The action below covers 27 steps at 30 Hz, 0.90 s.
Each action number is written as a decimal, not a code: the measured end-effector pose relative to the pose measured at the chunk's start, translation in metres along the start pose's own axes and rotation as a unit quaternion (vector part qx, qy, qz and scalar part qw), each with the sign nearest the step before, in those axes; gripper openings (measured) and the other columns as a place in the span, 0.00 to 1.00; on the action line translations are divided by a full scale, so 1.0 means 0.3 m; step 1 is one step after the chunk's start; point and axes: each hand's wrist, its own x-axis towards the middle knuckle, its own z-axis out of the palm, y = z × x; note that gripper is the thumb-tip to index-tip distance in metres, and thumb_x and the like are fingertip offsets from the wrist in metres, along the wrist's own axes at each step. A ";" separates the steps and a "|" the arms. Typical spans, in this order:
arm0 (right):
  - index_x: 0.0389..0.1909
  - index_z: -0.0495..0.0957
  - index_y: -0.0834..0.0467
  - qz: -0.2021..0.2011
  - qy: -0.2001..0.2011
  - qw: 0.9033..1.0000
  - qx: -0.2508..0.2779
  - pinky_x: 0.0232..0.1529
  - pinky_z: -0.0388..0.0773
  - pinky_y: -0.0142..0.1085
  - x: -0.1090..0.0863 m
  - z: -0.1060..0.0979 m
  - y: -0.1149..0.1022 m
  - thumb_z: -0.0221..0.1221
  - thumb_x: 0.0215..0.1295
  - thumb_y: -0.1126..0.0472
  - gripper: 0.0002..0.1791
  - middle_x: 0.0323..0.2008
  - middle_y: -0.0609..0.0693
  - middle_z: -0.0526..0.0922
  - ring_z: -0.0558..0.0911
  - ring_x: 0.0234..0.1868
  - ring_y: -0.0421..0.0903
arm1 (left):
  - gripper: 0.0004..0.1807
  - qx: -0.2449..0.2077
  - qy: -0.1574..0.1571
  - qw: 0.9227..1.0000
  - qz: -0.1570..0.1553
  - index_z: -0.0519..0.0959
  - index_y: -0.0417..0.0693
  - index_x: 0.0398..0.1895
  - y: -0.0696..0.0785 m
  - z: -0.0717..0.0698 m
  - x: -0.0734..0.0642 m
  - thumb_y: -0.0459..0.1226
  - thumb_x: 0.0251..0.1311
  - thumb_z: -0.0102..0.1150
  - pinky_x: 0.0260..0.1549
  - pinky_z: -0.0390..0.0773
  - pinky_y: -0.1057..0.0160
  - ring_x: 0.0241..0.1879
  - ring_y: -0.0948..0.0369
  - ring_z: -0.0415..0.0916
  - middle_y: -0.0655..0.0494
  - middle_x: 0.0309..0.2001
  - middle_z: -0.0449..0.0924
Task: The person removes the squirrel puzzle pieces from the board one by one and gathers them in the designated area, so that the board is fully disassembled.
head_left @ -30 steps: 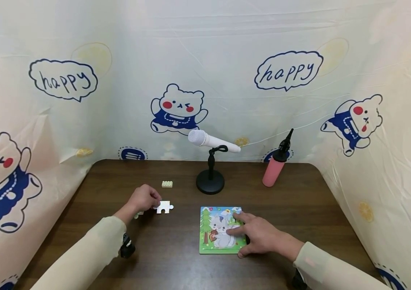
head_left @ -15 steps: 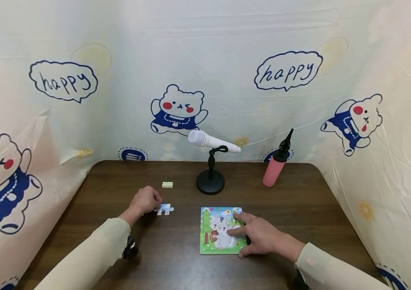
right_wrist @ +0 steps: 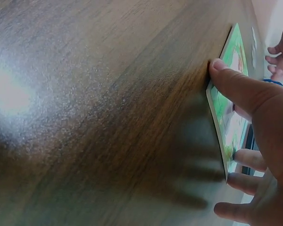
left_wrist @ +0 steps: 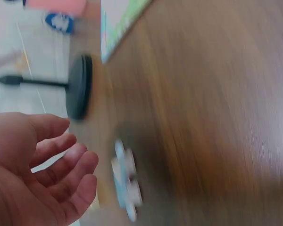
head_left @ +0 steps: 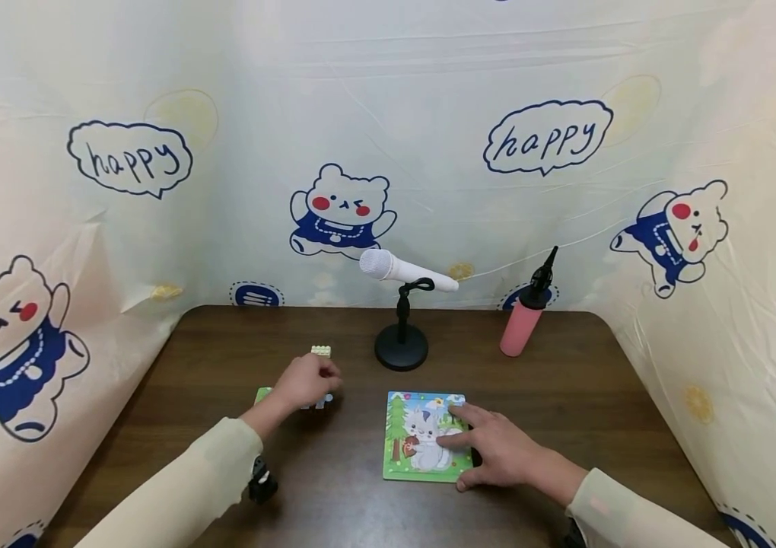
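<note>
Near the small puzzle piece (left_wrist: pixel 124 181) on the table (head_left: pixel 333 487), the left hand (head_left: pixel 306 380) is held loosely curled, empty. The picture board (head_left: pixel 422 438) is touched by the right hand (head_left: pixel 500 450), spread wide. The piece could be bumped by a careless sweep.

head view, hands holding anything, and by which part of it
Nothing is gripped: left hand hovers by the puzzle piece; right hand rests on the right side of the picture puzzle.

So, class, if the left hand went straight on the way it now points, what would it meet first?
Probably the microphone stand's round base, ahead of the left hand and to its right; the hand's height is unclear, so it might pass above it.
</note>
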 end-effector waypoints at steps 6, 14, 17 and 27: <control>0.71 0.72 0.33 -0.002 0.015 1.000 0.005 0.67 0.63 0.67 -0.018 0.002 0.013 0.69 0.57 0.31 0.40 0.78 0.57 0.59 0.60 0.78 0.61 | 0.07 -0.058 -0.034 0.997 0.024 0.88 0.49 0.43 0.170 0.089 -0.004 0.40 0.67 0.65 0.38 0.79 0.58 0.35 0.62 0.77 0.59 0.38 0.85; 0.73 0.70 0.35 0.006 0.030 0.999 0.041 0.68 0.63 0.67 -0.047 0.008 0.044 0.69 0.56 0.31 0.42 0.78 0.59 0.57 0.60 0.77 0.60 | 0.15 -0.139 -0.091 0.985 0.051 0.84 0.41 0.53 0.307 0.218 0.004 0.40 0.69 0.62 0.44 0.78 0.55 0.42 0.59 0.76 0.54 0.43 0.83; 0.73 0.69 0.34 0.004 0.027 0.999 0.045 0.68 0.63 0.66 -0.056 0.016 0.060 0.68 0.58 0.31 0.42 0.79 0.59 0.56 0.61 0.77 0.60 | 0.17 -0.180 -0.113 0.977 0.030 0.83 0.40 0.55 0.334 0.261 0.017 0.40 0.69 0.62 0.43 0.78 0.56 0.43 0.57 0.79 0.52 0.45 0.83; 0.73 0.70 0.35 -0.022 0.039 0.999 0.026 0.66 0.65 0.67 -0.064 0.030 0.078 0.66 0.60 0.32 0.39 0.78 0.61 0.57 0.61 0.77 0.61 | 0.17 -0.307 -0.178 0.934 -0.050 0.81 0.40 0.55 0.384 0.331 0.031 0.40 0.68 0.61 0.38 0.82 0.52 0.41 0.49 0.84 0.41 0.46 0.83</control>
